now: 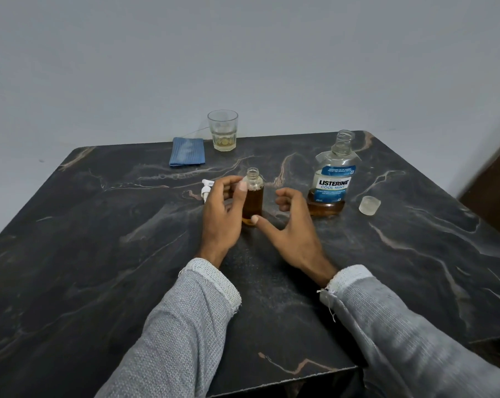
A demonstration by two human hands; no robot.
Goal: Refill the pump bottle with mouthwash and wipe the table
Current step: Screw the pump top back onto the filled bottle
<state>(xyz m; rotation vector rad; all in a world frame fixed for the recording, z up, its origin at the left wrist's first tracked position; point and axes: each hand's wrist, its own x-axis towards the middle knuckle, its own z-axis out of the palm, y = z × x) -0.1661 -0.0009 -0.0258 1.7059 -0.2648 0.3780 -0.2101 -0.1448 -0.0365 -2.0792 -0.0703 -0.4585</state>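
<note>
Small clear pump bottle (253, 196) mid-frame looks filled with amber liquid, neck open. Your left hand (223, 209) fingers grip it; right hand (289, 225) fingers spread, empty. Left: refit white pump head (206, 189), wipe surface (99, 254) with blue cloth (187, 152).

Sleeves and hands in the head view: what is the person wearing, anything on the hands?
Both arms wear light grey knitted sleeves, left sleeve and right sleeve, each ending in a paler, whitish ribbed cuff. The cuffs are frayed, with loose threads hanging. The left hand and right hand are bare: no gloves, rings or watch visible.
</note>
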